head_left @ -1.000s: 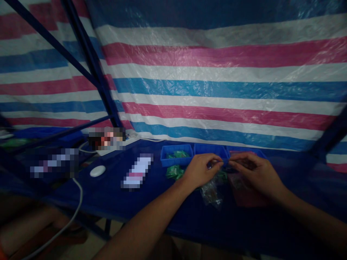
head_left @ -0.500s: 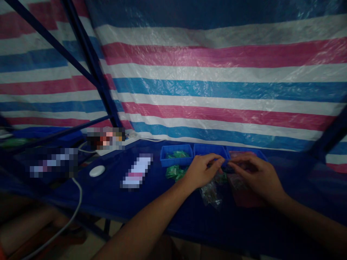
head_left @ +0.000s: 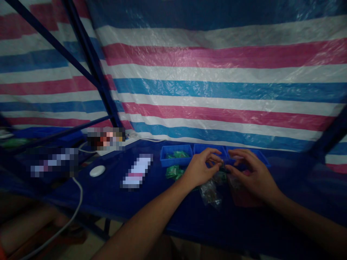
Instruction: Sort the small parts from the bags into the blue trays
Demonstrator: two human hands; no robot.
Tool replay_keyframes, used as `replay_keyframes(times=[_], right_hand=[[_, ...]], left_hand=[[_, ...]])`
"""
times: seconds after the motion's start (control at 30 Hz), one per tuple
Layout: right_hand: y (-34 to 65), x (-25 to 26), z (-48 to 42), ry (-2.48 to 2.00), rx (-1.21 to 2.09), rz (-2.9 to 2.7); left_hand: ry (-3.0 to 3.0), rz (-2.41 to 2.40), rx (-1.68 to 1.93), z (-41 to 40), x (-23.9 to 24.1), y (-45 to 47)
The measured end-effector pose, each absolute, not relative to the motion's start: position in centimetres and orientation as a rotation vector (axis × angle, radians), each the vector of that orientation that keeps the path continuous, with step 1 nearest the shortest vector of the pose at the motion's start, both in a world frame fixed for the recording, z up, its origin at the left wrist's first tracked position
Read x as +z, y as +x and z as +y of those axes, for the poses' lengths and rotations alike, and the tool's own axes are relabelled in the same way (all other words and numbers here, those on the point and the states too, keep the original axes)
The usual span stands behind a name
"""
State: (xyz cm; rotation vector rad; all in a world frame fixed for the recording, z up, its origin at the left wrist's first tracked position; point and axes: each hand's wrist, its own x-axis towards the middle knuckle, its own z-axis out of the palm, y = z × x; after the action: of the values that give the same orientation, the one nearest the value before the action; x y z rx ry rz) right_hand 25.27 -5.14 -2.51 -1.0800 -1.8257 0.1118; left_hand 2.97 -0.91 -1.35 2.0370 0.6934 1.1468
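Note:
Over the blue trays, my left hand (head_left: 203,168) is closed, thumb and fingers pinched at a small dark item (head_left: 222,164) too small to make out. Just to its right, my right hand (head_left: 252,175) is open, thumb and forefinger apart near that item. Below the hands lies a clear plastic bag (head_left: 210,195) with small contents I cannot make out. A reddish flat sheet or bag (head_left: 245,196) is partly covered by my right hand. Small green packets (head_left: 172,172) lie beside my left wrist.
A blue tray (head_left: 161,159) holds more green packets; a middle tray (head_left: 208,147) and a right tray (head_left: 261,156) stand beside it. Leftward on the blue table (head_left: 151,202) are a blurred-out phone (head_left: 137,171), a white round object (head_left: 97,171) and a power strip (head_left: 116,146). Striped sheeting (head_left: 217,90) hangs behind.
My right thumb and forefinger have spread apart and lifted slightly. My left fingers are a little more raised, still pinched. The trays and bags have not moved.

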Motion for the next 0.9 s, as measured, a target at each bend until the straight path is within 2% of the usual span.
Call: replay_keyframes(times=[0.17, 0.47, 0.67, 0.9], right_hand=[[25.1, -2.7, -4.9, -1.056, 0.289, -1.92], [25.6, -2.5, -5.1, -1.105, 0.25, -1.812], [25.8, -2.4, -4.9, -1.066, 0.161, -1.865], [25.5, -1.7, -4.8, -0.892, 0.187, -1.976]], left_hand=[[2.104, 0.697, 1.098, -1.2, -1.2, 2.8], [2.238, 0.81, 1.121, -1.4, -0.6, 2.7], [1.923, 0.621, 0.997, -1.9, -0.6, 2.9], [1.678, 0.686, 1.109, -0.4, -1.9, 3.3]])
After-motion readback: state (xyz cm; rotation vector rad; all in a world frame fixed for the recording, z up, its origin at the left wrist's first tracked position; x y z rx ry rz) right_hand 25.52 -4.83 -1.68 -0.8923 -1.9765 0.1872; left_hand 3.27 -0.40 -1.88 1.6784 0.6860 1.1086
